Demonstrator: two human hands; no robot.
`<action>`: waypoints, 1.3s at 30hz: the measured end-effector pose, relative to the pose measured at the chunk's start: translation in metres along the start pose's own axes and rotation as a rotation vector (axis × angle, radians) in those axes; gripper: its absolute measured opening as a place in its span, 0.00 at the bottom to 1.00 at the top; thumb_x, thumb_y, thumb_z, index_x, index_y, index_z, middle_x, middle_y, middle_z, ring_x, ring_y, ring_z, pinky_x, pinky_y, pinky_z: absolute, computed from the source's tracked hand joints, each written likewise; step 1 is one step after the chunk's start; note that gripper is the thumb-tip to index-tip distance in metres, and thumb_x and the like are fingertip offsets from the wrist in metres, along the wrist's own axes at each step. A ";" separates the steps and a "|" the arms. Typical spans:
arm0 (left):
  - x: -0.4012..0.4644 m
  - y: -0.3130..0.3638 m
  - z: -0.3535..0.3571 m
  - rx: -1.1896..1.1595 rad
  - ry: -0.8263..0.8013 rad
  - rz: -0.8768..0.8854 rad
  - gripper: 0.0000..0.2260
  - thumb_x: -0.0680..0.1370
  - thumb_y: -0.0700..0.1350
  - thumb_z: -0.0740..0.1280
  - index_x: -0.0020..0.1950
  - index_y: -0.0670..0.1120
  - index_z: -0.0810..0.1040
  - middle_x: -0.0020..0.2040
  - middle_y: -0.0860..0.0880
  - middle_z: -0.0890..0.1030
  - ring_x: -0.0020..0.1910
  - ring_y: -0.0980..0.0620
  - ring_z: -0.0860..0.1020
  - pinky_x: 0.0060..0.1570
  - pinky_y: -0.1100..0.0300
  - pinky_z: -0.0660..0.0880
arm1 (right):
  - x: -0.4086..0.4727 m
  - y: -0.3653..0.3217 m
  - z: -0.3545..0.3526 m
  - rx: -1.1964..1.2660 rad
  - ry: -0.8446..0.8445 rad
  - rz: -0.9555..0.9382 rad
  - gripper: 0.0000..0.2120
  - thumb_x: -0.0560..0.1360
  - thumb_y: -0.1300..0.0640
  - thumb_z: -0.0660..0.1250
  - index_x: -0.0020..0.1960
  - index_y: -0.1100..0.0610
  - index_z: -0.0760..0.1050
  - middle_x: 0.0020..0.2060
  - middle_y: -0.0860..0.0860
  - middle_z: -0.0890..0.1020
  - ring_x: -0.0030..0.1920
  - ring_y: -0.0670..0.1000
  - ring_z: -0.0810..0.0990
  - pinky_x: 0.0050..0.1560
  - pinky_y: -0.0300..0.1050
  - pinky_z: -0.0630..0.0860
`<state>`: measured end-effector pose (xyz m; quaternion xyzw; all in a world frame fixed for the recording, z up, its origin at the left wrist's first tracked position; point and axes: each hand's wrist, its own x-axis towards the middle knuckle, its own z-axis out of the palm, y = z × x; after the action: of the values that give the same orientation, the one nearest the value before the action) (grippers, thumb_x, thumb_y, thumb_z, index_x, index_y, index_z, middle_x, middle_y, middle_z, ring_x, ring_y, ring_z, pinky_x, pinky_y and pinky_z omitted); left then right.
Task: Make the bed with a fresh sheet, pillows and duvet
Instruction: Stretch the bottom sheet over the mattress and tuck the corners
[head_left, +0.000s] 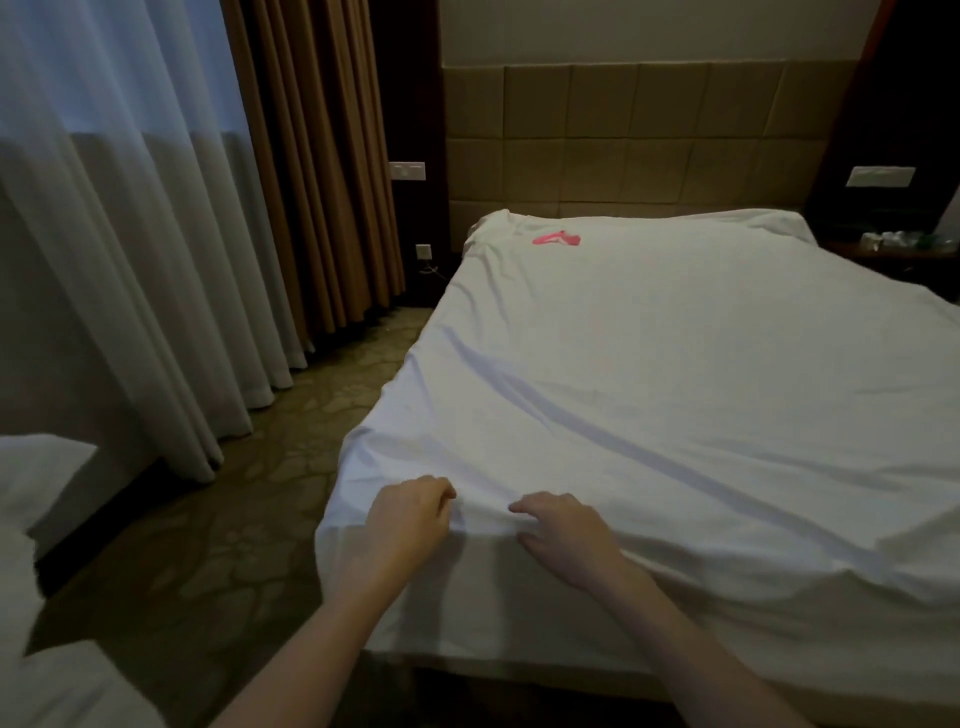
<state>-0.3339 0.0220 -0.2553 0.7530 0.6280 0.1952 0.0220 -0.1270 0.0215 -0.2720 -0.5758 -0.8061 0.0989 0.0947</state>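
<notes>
At the foot corner of the bed, the left hand (410, 512) and right hand (563, 530) both have their fingers curled into the edge of the white sheet (675, 374), which is spread over the mattress but creased. It looks like the sheet-fitting step; next, I'd guess, comes pulling it taut and tucking this corner under, with no pillows or duvet on the bed yet.

Two bare forearms, no sleeves, rings or watch showing

Dim room: sheer curtains (119, 249), brown drapes (322, 171), padded headboard (649, 140).
</notes>
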 end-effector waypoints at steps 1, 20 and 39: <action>-0.003 -0.006 0.018 -0.021 0.041 0.023 0.20 0.78 0.52 0.52 0.55 0.48 0.82 0.52 0.50 0.83 0.50 0.49 0.81 0.53 0.56 0.75 | 0.002 0.002 0.019 -0.020 0.070 -0.013 0.18 0.75 0.51 0.63 0.64 0.46 0.75 0.62 0.44 0.77 0.62 0.51 0.75 0.60 0.47 0.70; -0.008 -0.042 0.110 -0.179 0.422 0.151 0.05 0.71 0.46 0.60 0.36 0.50 0.74 0.34 0.54 0.74 0.37 0.56 0.68 0.39 0.63 0.64 | 0.022 0.011 0.095 0.020 0.695 -0.085 0.07 0.69 0.52 0.60 0.32 0.50 0.72 0.30 0.46 0.73 0.31 0.50 0.74 0.62 0.56 0.68; -0.062 -0.094 0.107 0.074 0.091 0.229 0.03 0.71 0.50 0.60 0.39 0.59 0.71 0.37 0.61 0.77 0.35 0.61 0.77 0.43 0.65 0.72 | 0.017 -0.009 0.059 -0.131 0.123 -0.317 0.09 0.71 0.56 0.61 0.43 0.51 0.80 0.43 0.48 0.82 0.45 0.52 0.79 0.42 0.41 0.73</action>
<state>-0.3954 0.0052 -0.3971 0.8104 0.5452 0.2070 -0.0568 -0.1565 0.0318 -0.3261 -0.4512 -0.8842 -0.0054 0.1203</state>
